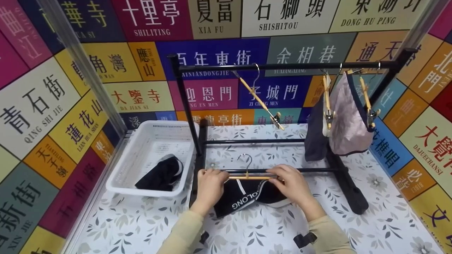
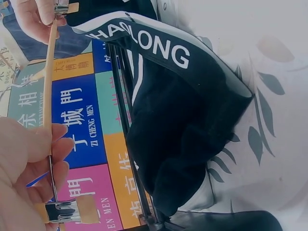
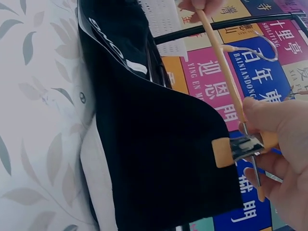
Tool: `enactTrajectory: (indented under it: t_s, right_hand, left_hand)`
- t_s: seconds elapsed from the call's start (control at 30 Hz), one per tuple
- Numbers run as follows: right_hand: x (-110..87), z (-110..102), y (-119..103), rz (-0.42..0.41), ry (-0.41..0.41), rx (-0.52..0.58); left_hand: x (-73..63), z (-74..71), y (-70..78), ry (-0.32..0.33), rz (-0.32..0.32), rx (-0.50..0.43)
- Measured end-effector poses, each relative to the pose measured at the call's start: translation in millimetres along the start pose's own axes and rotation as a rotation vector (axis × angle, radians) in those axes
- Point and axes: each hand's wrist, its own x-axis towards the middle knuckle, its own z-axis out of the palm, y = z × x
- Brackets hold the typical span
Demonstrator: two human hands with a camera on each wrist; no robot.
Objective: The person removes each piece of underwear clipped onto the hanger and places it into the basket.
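Both hands hold a wooden clip hanger level over the table, its metal hook pointing up and away. My left hand pinches the left end, thumb and fingers round the bar beside a clip with no cloth in it. At the other end my right hand grips the bar by the second clip, whose wooden pad overlaps the edge of the black underpants. The underpants hang below the hanger, with white lettering on the waistband. Their left part sags away from the left clip.
A black rack stands behind the hands. On its rail hang a bare clip hanger, a dark grey garment and pinkish underpants. Left of it, a white basket holds a black garment. Sign-patterned walls enclose the table.
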Motion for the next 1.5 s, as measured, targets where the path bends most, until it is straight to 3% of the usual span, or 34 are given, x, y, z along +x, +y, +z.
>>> enactTrajectory:
  t_s: [0.37,0.8,1.17,1.5]
  right_hand:
    - [-3.7,-13.2,5.4,0.022,0.0,-0.006]
    - [-6.8,-13.6,6.2,0.053,0.012,-0.063]
    - [-3.8,-11.8,5.3,0.029,0.047,-0.12]
    - [8.8,-17.0,3.1,-0.015,0.091,-0.129]
  left_hand:
    - [-3.4,1.3,-3.5,-0.009,-0.021,0.004]
    - [-4.7,3.1,-2.7,0.009,-0.018,0.013]
    - [-4.3,0.9,-2.7,-0.011,-0.033,0.0]
    - [0.4,-2.5,-5.4,0.023,-0.031,-0.014]
